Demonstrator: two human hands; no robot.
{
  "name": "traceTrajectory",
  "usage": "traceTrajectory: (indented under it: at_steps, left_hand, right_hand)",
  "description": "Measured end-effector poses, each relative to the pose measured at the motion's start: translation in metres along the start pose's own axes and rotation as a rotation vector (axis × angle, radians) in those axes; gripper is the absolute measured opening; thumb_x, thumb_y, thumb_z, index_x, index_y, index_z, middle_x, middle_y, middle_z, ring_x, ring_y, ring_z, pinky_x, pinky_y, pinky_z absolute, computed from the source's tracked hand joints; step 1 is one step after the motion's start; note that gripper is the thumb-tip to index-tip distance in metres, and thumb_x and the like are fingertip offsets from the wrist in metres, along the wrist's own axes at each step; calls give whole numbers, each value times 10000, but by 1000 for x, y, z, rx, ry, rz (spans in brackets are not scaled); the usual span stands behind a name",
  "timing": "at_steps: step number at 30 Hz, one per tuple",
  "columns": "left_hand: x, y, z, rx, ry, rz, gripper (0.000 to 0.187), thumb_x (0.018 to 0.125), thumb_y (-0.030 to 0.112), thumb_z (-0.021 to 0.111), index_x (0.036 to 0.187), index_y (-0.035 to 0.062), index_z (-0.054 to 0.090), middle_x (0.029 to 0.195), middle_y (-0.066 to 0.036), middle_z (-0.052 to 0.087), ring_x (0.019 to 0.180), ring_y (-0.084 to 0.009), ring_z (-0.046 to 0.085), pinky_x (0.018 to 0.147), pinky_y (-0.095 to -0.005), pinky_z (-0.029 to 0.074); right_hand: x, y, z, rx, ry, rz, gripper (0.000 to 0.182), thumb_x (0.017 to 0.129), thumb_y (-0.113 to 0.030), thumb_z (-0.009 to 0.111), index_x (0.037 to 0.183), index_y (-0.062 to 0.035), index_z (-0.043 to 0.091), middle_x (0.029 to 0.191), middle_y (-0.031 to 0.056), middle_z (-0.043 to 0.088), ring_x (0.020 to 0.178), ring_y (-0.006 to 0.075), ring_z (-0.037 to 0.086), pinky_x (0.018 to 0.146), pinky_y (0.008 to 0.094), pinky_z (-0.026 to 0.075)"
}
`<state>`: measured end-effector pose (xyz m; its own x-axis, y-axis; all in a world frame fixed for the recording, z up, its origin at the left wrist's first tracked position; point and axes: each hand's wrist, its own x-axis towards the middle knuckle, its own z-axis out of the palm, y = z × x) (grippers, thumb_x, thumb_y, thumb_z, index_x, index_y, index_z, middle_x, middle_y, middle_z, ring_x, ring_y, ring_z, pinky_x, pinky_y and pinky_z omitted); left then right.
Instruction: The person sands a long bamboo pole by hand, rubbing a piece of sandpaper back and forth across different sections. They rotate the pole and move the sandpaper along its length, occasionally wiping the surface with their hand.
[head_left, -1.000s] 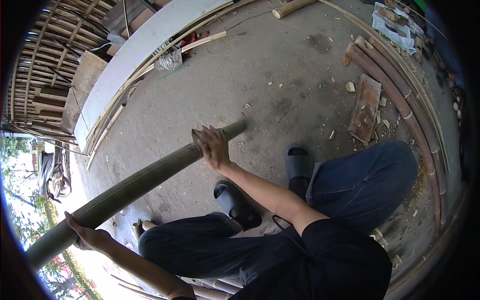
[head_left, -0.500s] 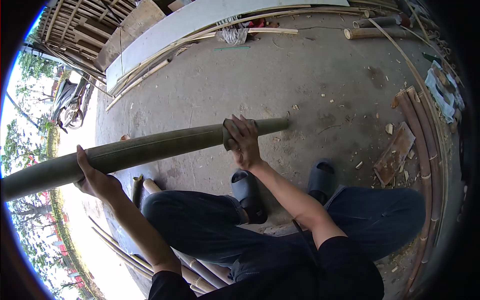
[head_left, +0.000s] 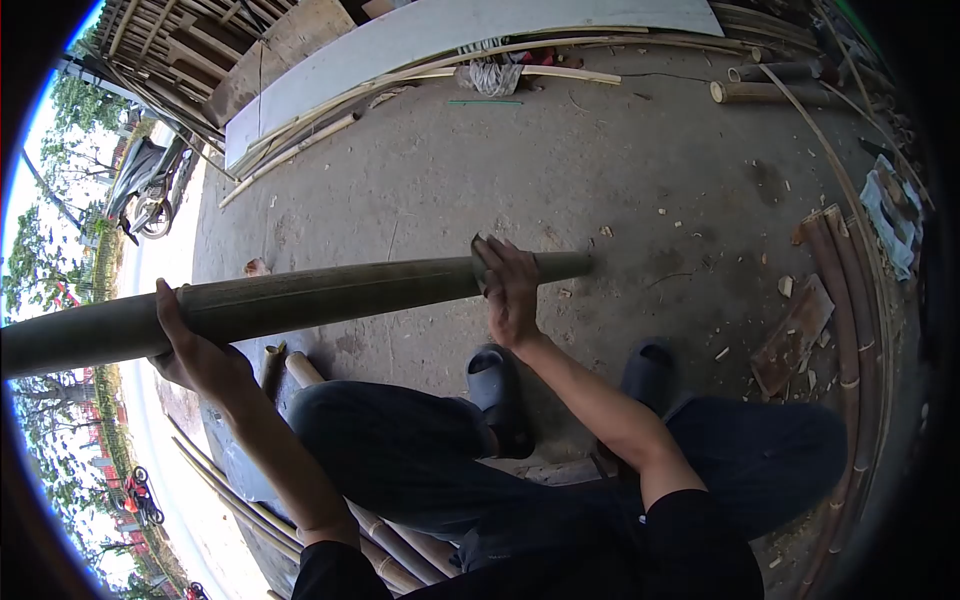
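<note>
The person sits with knees apart over a concrete floor (head_left: 400, 225). Along its far side a long white panel (head_left: 400, 62) curves across the view, with thin bamboo strips (head_left: 300, 135) in front of it and a bundle of pale plastic (head_left: 490, 77) on top of them. Cut bamboo lengths (head_left: 765, 93) lie at the upper right. Below them come a light-blue plastic bag (head_left: 885, 215) and a row of long brown bamboo stalks (head_left: 848, 360) running down past the right knee (head_left: 790, 435). A worn, reddish board (head_left: 793, 335) lies near those stalks, with pale chips scattered about it. Short bamboo pieces (head_left: 300, 368) crowd just beside the left knee (head_left: 345, 415), close to the pole's lower side in the view. A motorcycle (head_left: 152, 190) stands outside at the left.

The green bamboo pole (head_left: 335, 298) extends from the left edge to beyond the right hand, in front of the knees. The left hand (head_left: 205, 362) grasps its thick part, thumb laid over the near face and palm at the lower side; the other fingers are mostly hidden. The right hand (head_left: 510, 290) grips nearer the narrow end, fingers bent over the top, with a dark curved scrap (head_left: 481, 262) at their tips. Whether that narrow end touches the floor cannot be told.
</note>
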<state>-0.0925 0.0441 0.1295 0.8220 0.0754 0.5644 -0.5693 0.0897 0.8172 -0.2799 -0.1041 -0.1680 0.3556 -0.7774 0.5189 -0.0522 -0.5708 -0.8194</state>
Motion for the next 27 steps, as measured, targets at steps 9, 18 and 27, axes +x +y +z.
traceTrajectory:
  at_steps: [9, 18, 27]
  left_hand:
    - [1, -7, -3, 12, -1, 84, 585, 796, 209, 865, 1222, -44, 554, 1157, -140, 640, 1020, -223, 658, 931, -371, 581]
    - [4, -1, -5, -116, 103, -122, 461, 796, 210, 789, 1145, -37, 616, 1130, -144, 641, 993, -274, 663, 886, -417, 583]
    - [15, -27, -23, -356, -3, -122, 439, 823, 232, 607, 1114, -96, 633, 1054, -181, 649, 989, -298, 667, 901, -398, 557]
  right_hand:
    - [-42, 93, -11, -84, 29, 174, 473, 1060, -241, 380, 1490, -70, 473, 1525, 210, 433, 1409, 420, 374, 1156, 532, 281]
    - [0, 21, -2, 36, 7, -48, 470, 1048, -347, 370, 1313, -52, 622, 1258, 190, 644, 1261, 368, 548, 1127, 484, 306]
    - [-10, 241, -57, -160, -516, 514, 501, 931, -468, 410, 1072, -105, 726, 1115, 203, 701, 1075, 400, 649, 929, 458, 485]
